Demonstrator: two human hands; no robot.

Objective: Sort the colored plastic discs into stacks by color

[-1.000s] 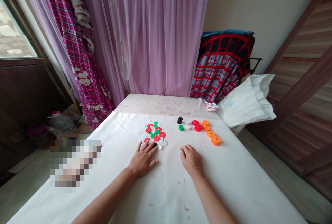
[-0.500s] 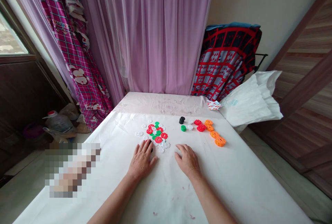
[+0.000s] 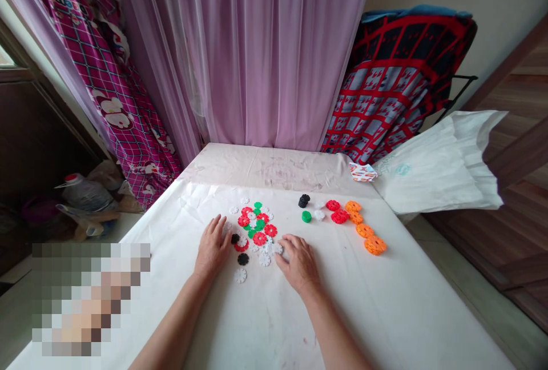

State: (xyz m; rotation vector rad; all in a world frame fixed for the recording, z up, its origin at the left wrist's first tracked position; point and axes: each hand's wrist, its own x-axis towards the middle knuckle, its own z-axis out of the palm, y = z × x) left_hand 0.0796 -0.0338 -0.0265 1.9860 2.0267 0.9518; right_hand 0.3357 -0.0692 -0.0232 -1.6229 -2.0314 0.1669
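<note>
A loose spread of notched plastic snowflake discs lies between my hands, with red discs (image 3: 259,238), green discs (image 3: 260,225) and white discs (image 3: 264,259) partly overlapping. My left hand (image 3: 212,249) rests palm down at the left edge, fingers extended, its fingertips beside a white disc (image 3: 228,226). Close to its thumb are a small black disc (image 3: 235,238) and another black disc (image 3: 243,259), with a single white disc (image 3: 240,276) nearer me. On the other side, my right hand (image 3: 298,260) is open with bent fingers, its fingertips at a white disc (image 3: 278,248).
Sorted to the right stand a black stack (image 3: 303,201), a green stack (image 3: 306,217), white discs (image 3: 319,214), red stacks (image 3: 339,216) and a row of orange stacks (image 3: 375,245). A patterned paper box (image 3: 362,172) and a white sack (image 3: 445,167) are at the far right table edge.
My left hand has moved left off the discs, uncovering black, red and white ones. My right hand has come to the spread's right edge. The view has shifted slightly.
</note>
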